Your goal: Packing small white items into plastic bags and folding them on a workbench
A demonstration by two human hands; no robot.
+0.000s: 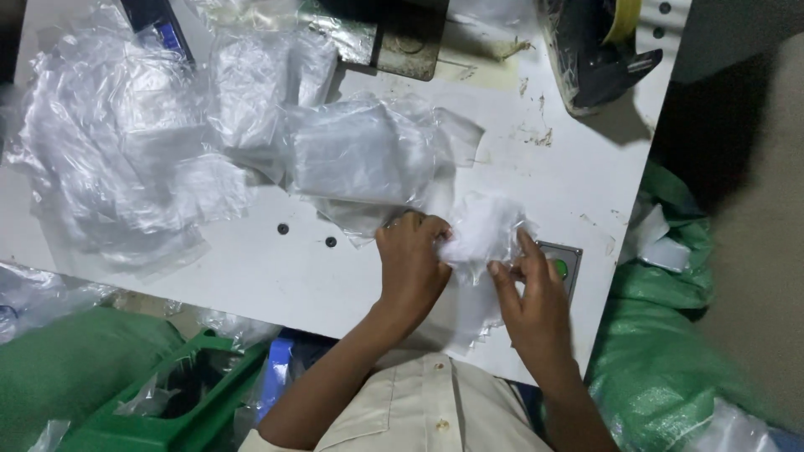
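Note:
My left hand (412, 261) and my right hand (531, 295) meet over the near edge of a white table (536, 159). Between them is a small clear plastic bag (483, 232) with something white bunched inside it. The left hand's fingers are closed on the bag's left side. Thumb and fingers of the right hand pinch its right side. The bag's lower end hangs flat over the table toward me. Behind the left hand lies a larger filled clear bag (362, 159).
A heap of clear plastic bags (126, 151) covers the table's left half. A dark machine part (599, 50) stands at the far right corner. A green button in a metal plate (561, 266) sits beside my right hand. Green sacks (662, 351) and a green bin (167, 402) flank me.

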